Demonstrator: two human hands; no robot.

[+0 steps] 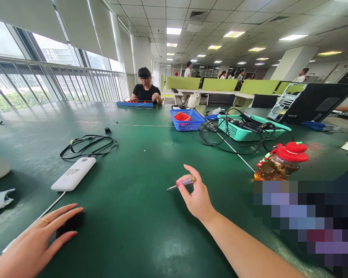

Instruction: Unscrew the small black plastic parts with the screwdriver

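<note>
Between the thumb and fingers of my right hand [198, 197] is a small screwdriver [187, 182] with a clear purplish handle and a brass-coloured end. Its thin metal tip points left, just over the green table. My left hand [50, 233] is low at the left, fingers stretched out and thumb apart. Partly hidden under those fingers is a dark patch, and I cannot tell whether it is an object or shadow. Ahead of my left hand lies a white power bank [74, 174], with a white cable running back toward that hand.
Beyond the power bank is a coiled black cable [88, 146]. A blue basket [187, 122] holds a red tray. Beside it, a green basket [242, 133] overflows with black cables. A red-lidded bottle [281, 164] stands at the right. Across the table [139, 227] sits a person [146, 88].
</note>
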